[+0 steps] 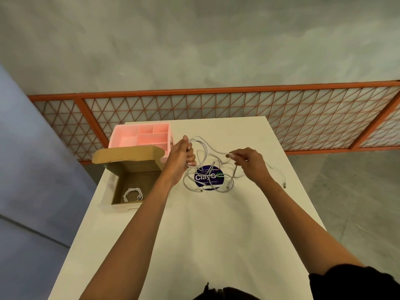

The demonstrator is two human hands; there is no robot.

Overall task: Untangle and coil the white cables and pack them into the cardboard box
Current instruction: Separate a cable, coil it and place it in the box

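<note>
The tangle (pixel 214 169) of white cables lies on the desk (pixel 216 234) right over the blue sticker (pixel 200 177), with several loops lifted clear of it. The left hand (pixel 180 158) is above and just left of the sticker, its fingers (pixel 191 159) clenched round a bunch of gathered loops. The right hand (pixel 249 163) is above and right of the sticker, thumb and forefinger pinching one strand (pixel 220 153).

That strand runs roughly left to right between the hands and sags a little. The slack yet to be drawn in lies on the right, trailing out to a plug (pixel 284 186) far right of the sticker. The coming move, I judge, is to feed this strand across to the left hand's bunch.

The box (pixel 132 179) stands open left of the sticker, nearer the left hand, with one coil (pixel 132 194) in it (so one cable looks finished). A pink tray (pixel 140 135) sits up and left of the sticker, behind the box.

The likely snag is the crossings over the sticker, where I cannot tell which strand lies on top. The left forearm also crosses the gap between sticker and box
</note>
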